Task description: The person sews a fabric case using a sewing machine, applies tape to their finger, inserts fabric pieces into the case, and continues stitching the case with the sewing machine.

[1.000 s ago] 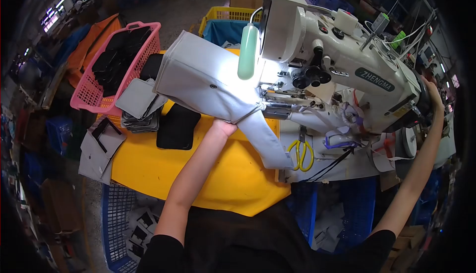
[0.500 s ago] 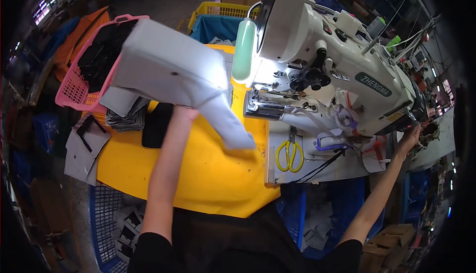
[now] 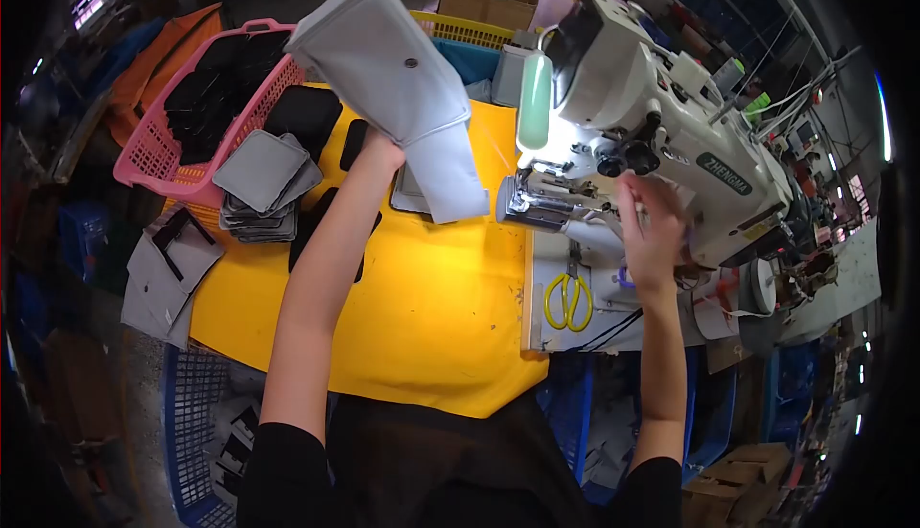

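My left hand (image 3: 386,152) is closed on a light grey pouch (image 3: 388,63) with a long flap and a small round snap, raised over the yellow tabletop (image 3: 431,327). The pouch hides most of those fingers. At the sewing machine (image 3: 613,78), my right hand (image 3: 655,236) is up in front of the machine's arm, slightly smeared, its fingers loosely bent and apart with nothing visible in them. Left of the pouch lies a stack of grey padded panels (image 3: 264,183). Beside the machine's base are yellow-handled scissors (image 3: 569,300).
A pink basket (image 3: 163,178) of black pieces stands at the left. Another grey pouch (image 3: 168,274) lies at the table's left corner. Blue crates (image 3: 187,432) are below the table edge. A green lamp (image 3: 535,102) hangs beside the machine head.
My right hand has come from the machine's far right side inward to near its needle area. My left hand has moved the grey pouch up and away, tilting it more upright.
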Demonstrator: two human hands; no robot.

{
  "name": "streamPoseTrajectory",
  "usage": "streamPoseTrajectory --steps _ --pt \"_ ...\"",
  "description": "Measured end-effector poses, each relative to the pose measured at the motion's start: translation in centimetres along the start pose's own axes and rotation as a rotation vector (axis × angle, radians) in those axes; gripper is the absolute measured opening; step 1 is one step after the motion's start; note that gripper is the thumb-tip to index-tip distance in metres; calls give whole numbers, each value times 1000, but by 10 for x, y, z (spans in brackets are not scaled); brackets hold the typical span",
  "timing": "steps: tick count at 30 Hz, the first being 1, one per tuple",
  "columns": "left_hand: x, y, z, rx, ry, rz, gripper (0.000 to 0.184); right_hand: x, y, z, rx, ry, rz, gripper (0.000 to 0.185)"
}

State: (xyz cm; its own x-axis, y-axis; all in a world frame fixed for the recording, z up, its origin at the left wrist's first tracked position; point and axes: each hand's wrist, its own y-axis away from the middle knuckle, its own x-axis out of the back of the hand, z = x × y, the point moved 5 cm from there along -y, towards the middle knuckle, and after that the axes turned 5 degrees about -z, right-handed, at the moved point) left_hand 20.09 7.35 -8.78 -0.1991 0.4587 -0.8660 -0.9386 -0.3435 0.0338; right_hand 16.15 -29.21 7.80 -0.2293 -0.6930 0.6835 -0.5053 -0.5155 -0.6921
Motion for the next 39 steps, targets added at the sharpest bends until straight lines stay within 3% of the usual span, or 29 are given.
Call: streamPoseTrajectory --steps 1,3,7,9,15,19,20,21,23,25,26,30,33,35,36,37,39 --pt "-7 -4 -1 16 21 -26 46 -9 -14 5 14 6 -2 17" --pt "-13 -11 -6 26 55 -46 46 -51 -24 27 -203 127 -466 22" --pt "-19 -38 -19 36 182 -137 45 -97 -27 38 -69 -82 -416 35" --pt "-20 -50 -28 64 164 -180 46 -132 -35 97 -735 -628 -420 33" --pt "-30 -43 -38 72 127 -101 48 -152 -46 117 -895 -1158 -299 35" --pt "-21 -16 -37 37 62 -204 50 -161 -45 119 -983 -1614 -171 37" --pt "-37 24 -30 -25 4 -131 52 -159 -39 113 -989 -1627 -159 37" --pt "-42 56 -29 -87 -56 -61 54 -153 -31 103 -877 -1354 -376 31" --pt "-30 88 -36 -206 327 -790 62 -134 -12 71 -630 -783 -734 22" --pt "15 118 -22 -591 -522 -413 59 -93 -6 28 -380 -438 -469 13" --pt "18 122 -21 -572 -538 -413 59 -68 -2 8 -352 -375 -388 14" --pt "-29 163 -3 -188 -1076 -453 35 -2 29 -37 -257 -349 -274 18" --pt "-57 188 -11 61 -1317 -466 26 -16 68 -40 -363 -568 -364 26" --pt "-77 196 -54 163 -1964 -915 25 -32 94 -41 -436 -673 -405 30" --pt "-72 201 -72 193 -1955 -932 25 -47 105 -43 -334 -661 -433 38" --pt "-67 206 -89 76 -1886 -978 25 -58 119 -45 -233 -650 -461 47" --pt "-60 220 -112 -160 -1738 -1045 27 -79 156 -37 -274 -644 -528 51"
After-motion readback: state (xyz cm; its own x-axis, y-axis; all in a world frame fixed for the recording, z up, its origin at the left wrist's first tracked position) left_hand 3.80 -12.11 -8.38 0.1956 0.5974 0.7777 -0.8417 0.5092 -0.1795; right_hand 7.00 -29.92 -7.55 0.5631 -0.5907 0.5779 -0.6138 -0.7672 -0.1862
